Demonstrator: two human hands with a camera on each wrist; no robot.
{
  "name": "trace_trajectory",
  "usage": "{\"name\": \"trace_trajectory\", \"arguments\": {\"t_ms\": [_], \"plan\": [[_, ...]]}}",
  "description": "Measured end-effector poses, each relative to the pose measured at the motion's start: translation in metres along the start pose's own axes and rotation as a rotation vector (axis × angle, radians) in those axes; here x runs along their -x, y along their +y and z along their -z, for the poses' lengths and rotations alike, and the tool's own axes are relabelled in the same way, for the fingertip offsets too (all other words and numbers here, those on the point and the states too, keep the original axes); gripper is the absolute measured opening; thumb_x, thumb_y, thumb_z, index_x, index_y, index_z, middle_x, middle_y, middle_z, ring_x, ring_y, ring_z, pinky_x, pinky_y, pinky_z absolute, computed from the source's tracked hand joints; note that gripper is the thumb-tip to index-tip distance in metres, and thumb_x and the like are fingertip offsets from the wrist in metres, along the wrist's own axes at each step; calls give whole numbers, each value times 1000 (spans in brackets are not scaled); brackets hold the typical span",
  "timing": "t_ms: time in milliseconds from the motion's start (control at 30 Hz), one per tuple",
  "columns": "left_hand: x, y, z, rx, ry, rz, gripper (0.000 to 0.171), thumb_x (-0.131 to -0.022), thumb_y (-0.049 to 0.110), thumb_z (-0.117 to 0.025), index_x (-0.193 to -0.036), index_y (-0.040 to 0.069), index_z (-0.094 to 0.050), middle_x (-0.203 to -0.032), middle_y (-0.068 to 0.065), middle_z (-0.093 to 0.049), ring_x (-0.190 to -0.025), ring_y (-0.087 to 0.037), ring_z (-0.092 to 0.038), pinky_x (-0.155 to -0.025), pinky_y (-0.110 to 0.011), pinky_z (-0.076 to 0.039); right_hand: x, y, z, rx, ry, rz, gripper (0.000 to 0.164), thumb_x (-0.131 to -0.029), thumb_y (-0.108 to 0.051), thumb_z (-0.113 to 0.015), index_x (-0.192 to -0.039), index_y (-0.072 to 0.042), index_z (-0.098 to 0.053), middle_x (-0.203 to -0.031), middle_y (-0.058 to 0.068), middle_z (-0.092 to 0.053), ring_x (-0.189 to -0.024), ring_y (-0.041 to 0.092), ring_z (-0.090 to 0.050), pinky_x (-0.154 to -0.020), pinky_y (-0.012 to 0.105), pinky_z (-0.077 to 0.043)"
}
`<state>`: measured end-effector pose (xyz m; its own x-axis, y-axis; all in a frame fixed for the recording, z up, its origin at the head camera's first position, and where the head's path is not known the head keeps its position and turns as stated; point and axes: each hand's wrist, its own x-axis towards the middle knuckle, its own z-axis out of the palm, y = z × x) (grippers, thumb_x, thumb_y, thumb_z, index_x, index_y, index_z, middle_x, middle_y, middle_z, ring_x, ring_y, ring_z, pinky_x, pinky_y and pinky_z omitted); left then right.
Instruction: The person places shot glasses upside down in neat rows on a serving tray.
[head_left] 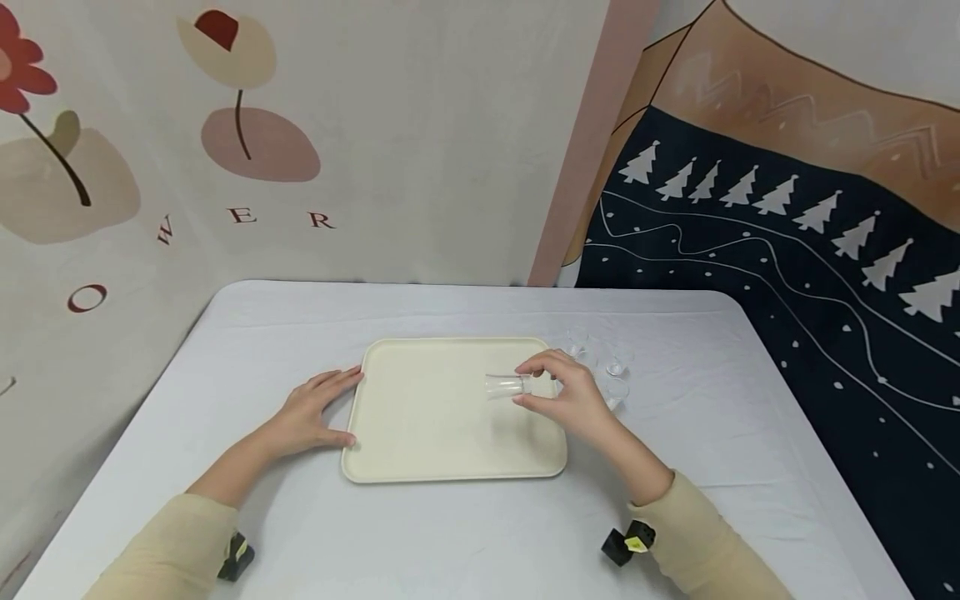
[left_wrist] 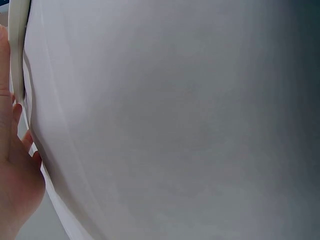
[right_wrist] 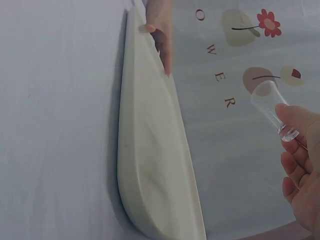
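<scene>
A cream rectangular tray (head_left: 442, 450) lies on the table, its plain surface facing up. My left hand (head_left: 311, 412) rests at its left edge, thumb and fingers spread apart along the rim. Over the tray's right part, my right hand (head_left: 566, 396) pinches a small clear shot glass (head_left: 504, 386) near its thick base. The glass lies on its side in the head view, mouth pointing left. In the right wrist view the clear shot glass (right_wrist: 270, 102) is held above the tray (right_wrist: 150, 150), between thumb and fingers.
Several clear glasses (head_left: 617, 367) stand close together beyond the tray's right edge, partly behind my right hand. A white cloth covers the table (head_left: 300, 517). Patterned hangings (head_left: 420, 150) rise behind the table's back edge.
</scene>
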<state>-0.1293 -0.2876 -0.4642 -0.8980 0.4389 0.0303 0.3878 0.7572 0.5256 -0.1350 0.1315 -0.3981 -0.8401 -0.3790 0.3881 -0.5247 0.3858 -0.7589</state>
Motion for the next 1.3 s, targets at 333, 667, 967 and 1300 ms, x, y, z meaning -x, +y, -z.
{"name": "trace_trajectory", "arguments": {"t_ms": [333,667,967,1300], "plan": [[0,0,-1,0,-1,2,103,-66,50,-82,-146,4,-36,-152,-15,-31,-133,-48,-23,-100,-71,-15,-9,-2,-22,-82,-11,57,30,-76,-11,-82,-105,-7,-72,-101,-2,-66,-93,18,-56,-77,37,-44],[-1,0,0,1,-3,2,103,-66,50,-82,-146,4,-36,-152,-15,-31,-134,-48,-23,-101,-70,-15,-21,-3,-51,-144,-16,65,33,-77,-9,-81,-108,-4,-71,-100,-3,-66,-91,22,-56,-74,48,-44],[0,1,0,21,-12,20,104,-66,50,-82,-147,4,-35,-153,-15,-29,-135,-47,-20,-102,-70,-12,-35,-9,-79,-156,-27,25,33,-77,-5,-80,-108,-6,-70,-100,0,-66,-87,25,-56,-71,47,-46],[0,0,0,12,-9,23,106,-64,51,-82,-146,3,-37,-152,-16,-31,-135,-47,-21,-102,-70,-14,-50,-9,-109,-168,-59,30,30,-77,-5,-79,-106,-5,-70,-100,0,-65,-88,23,-55,-70,41,-46]]}}
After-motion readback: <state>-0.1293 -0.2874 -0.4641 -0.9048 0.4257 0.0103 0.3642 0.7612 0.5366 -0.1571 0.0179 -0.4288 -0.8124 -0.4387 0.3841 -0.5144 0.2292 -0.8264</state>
